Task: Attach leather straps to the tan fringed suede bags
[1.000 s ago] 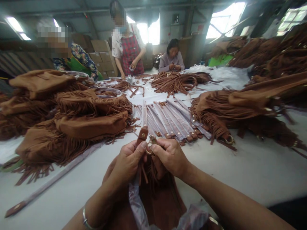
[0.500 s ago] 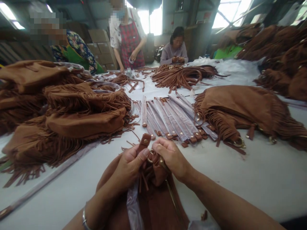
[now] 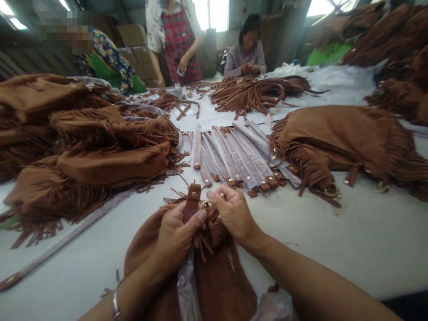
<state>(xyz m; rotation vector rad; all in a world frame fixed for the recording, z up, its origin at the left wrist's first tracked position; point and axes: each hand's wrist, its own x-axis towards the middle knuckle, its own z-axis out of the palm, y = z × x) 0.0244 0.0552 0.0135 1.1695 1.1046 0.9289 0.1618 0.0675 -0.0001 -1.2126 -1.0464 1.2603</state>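
Observation:
A brown fringed bag (image 3: pixel 214 281) with a zipper lies in front of me at the table's near edge. My left hand (image 3: pixel 179 229) is closed on the end of a brown strap (image 3: pixel 193 196), which stands up from the fingers and carries a metal stud. Plastic wrap (image 3: pixel 187 285) covers the strap's length below that hand. My right hand (image 3: pixel 236 214) pinches metal hardware at the bag's corner, beside a gold ring (image 3: pixel 205 205); the fingers partly hide which piece it is. The two hands almost touch.
Several plastic-wrapped straps (image 3: pixel 234 156) lie in a row ahead. Fringed bags (image 3: pixel 113 165) are piled at the left, and another bag (image 3: pixel 344 133) lies at the right. Loose brown strips (image 3: pixel 254 96) sit farther back. Three people are across the table (image 3: pixel 351 240).
The camera view has shifted slightly, so the scene sits higher. My right hand has turned, with its fingers closer around the hardware. The strap end in my left hand now stands more upright.

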